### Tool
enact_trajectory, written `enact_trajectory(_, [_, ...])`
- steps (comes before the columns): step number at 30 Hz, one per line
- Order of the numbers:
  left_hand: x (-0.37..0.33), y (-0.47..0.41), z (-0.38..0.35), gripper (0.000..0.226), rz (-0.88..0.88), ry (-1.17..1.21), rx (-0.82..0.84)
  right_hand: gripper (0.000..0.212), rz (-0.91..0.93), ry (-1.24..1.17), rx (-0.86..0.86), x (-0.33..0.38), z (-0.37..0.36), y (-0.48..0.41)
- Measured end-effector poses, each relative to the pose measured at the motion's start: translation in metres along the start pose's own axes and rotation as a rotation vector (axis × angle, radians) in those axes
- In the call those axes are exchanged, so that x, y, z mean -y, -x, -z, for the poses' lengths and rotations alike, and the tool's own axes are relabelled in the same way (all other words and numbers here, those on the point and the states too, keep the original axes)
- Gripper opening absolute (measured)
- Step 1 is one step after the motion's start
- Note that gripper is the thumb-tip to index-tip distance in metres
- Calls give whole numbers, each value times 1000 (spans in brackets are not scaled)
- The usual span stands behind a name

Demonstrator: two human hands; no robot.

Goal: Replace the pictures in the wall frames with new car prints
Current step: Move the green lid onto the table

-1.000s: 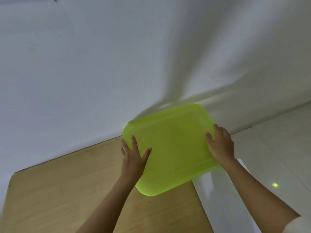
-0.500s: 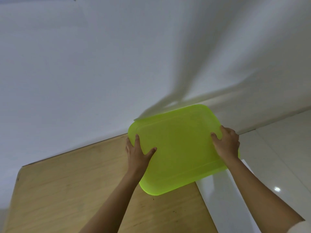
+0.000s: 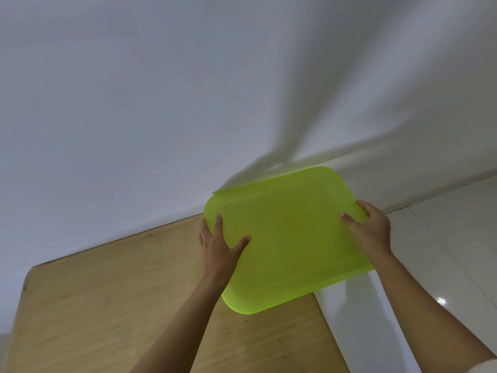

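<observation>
The person holds a yellow-green tray [image 3: 290, 238] up with both hands, in front of a white wall [image 3: 161, 103]. The tray is translucent, with rounded corners and a shallow raised rim. It is tilted, its broad face turned to the camera and its far edge close to the wall, where it casts a long shadow.

The left hand [image 3: 217, 251] lies flat against the tray's left side. Its fingers are straight and point up along the edge, and the thumb [image 3: 243, 241] spreads out across the face, so it presses rather than clasps. The right hand [image 3: 371, 230] grasps the right edge: its thumb [image 3: 345, 217] lies on the near face and the fingers curl round the rim behind.

Below the tray stands a wood table [image 3: 107, 305], set against the wall, with a few dark specks on its top. The tray's lower corner hangs over the table's right end. To the right is a glossy white tiled floor [image 3: 443, 251] with a bright spot of reflected light. A pale sleeve [image 3: 484, 368] shows at the bottom right corner.
</observation>
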State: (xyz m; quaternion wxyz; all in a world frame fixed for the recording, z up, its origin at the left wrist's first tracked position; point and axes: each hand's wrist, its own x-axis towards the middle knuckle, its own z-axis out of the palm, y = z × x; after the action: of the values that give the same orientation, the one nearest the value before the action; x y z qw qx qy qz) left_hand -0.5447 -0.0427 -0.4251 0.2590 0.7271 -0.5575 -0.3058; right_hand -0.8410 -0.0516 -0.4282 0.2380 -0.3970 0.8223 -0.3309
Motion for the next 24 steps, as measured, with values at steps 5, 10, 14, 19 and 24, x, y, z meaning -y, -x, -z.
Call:
enact_trajectory(5, [1,-1,-2,90,4,-5,-3,59,-34,-35,28,4,4,-6])
enact_trajectory(10, [2,0,-2,90,-3,-9,-7,65,-22,54,70,2,3,-9])
enact_trajectory(14, [3,0,-1,92,-5,5,-2,66,-6,165,72,5,2,-6])
enact_trajectory(19, [4,5,1,99,-15,86,4,63,35,151,65,6,5,5])
enact_trajectory(24, [9,8,3,92,-61,101,8,66,55,133,59,-2,15,22])
